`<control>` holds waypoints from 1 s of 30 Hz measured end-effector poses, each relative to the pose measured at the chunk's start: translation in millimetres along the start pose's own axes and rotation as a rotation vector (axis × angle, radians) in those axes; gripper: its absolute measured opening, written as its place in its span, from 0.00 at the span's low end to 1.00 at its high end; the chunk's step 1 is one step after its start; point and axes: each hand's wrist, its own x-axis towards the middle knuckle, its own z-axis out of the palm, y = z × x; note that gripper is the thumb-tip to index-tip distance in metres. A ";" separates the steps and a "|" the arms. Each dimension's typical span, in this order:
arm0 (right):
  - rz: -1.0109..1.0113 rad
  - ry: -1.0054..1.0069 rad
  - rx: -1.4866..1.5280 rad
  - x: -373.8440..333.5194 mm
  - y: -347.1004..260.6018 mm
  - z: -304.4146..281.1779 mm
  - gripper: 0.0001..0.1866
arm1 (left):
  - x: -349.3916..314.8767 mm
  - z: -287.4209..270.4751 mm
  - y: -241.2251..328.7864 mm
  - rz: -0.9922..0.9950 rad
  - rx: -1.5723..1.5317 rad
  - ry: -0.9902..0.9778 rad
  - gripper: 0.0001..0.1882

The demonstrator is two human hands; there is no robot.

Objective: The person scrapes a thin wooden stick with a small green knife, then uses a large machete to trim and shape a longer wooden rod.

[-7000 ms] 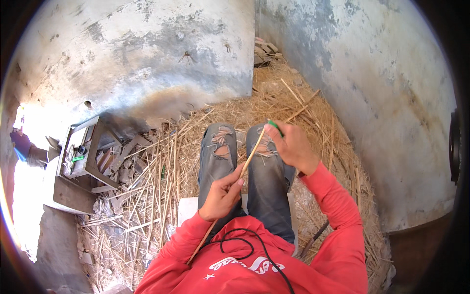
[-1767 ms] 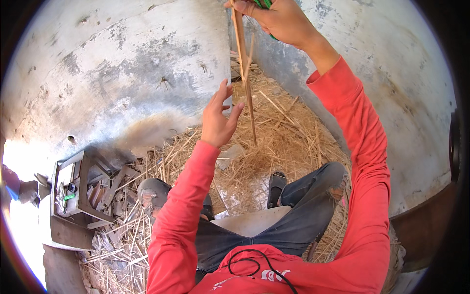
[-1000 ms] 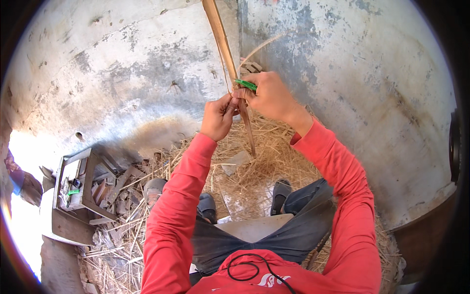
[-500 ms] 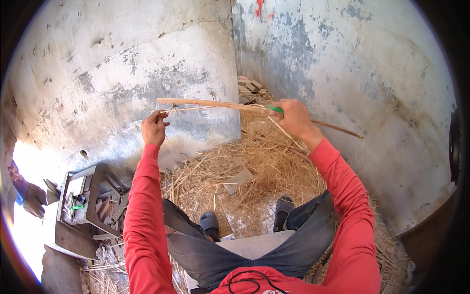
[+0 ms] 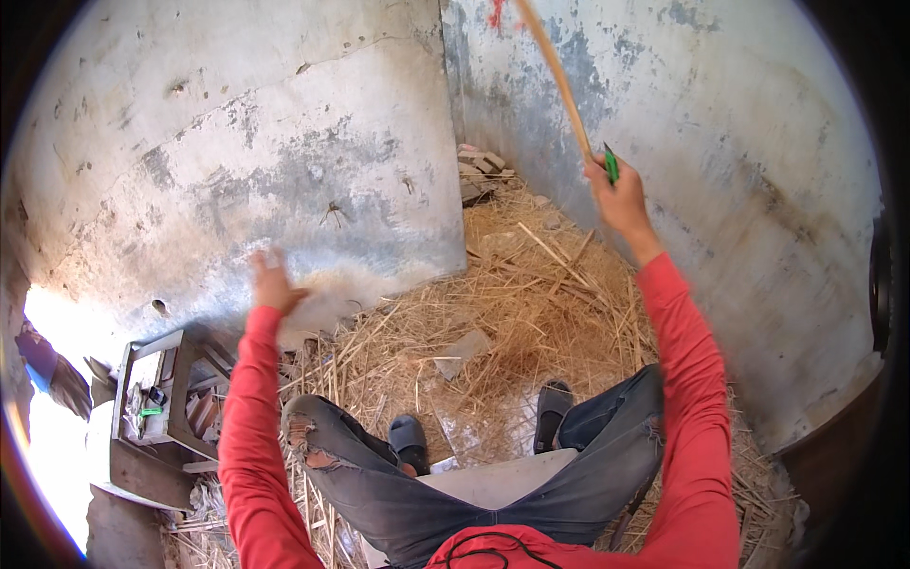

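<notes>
Clamping stick point(image 5: 557, 81) and cutter point(image 5: 610, 167) together in the right grip point(image 5: 621, 201), seen from the head. Left grip point(image 5: 274, 284) raised with digits apart, blurred, before the left wall point(image 5: 351, 114). High on the right wall point(image 5: 720, 114), red marks point(image 5: 497, 13), too unclear to read. On the stick: tan, slim, slightly curved, running from the right grip up and leftward past the upper edge. On the cutter: green handle, dark tip pointing up, just beside the stick. Both walls mottled white and grey, flaking. Underfoot, loose straw point(image 5: 531, 256), with a grey slab point(image 5: 462, 353) on it and bricks point(image 5: 482, 166) piled in the corner. Between knees in torn jeans point(image 5: 408, 503), dark slippers point(image 5: 408, 436). At left, a cluttered tabletop point(image 5: 144, 370) with a green piece point(image 5: 150, 412), near a glaring opening point(image 5: 59, 455).
</notes>
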 end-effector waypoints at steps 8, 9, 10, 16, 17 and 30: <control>0.095 0.153 0.733 -2.4 -97.0 70.4 0.11 | -125.9 1.1 250.0 0.188 -1.685 -0.965 0.43; 0.134 0.153 0.796 -10.1 -98.9 73.8 0.11 | -129.1 7.5 254.5 0.079 -1.908 -0.874 0.46; 0.216 0.143 0.826 -19.8 -96.9 76.0 0.10 | -116.8 5.6 251.8 -0.022 -2.155 -0.760 0.47; 0.581 -0.017 0.922 -82.6 -62.5 92.0 0.12 | -38.9 -37.1 196.1 -0.005 -2.312 0.131 0.28; 0.622 -0.068 0.907 -89.2 -55.6 91.4 0.13 | -34.1 -42.6 190.6 -0.014 -2.263 0.177 0.23; 0.170 -0.247 -0.680 -97.5 181.6 -57.9 0.29 | -17.6 -109.7 116.3 0.195 -1.558 0.403 0.15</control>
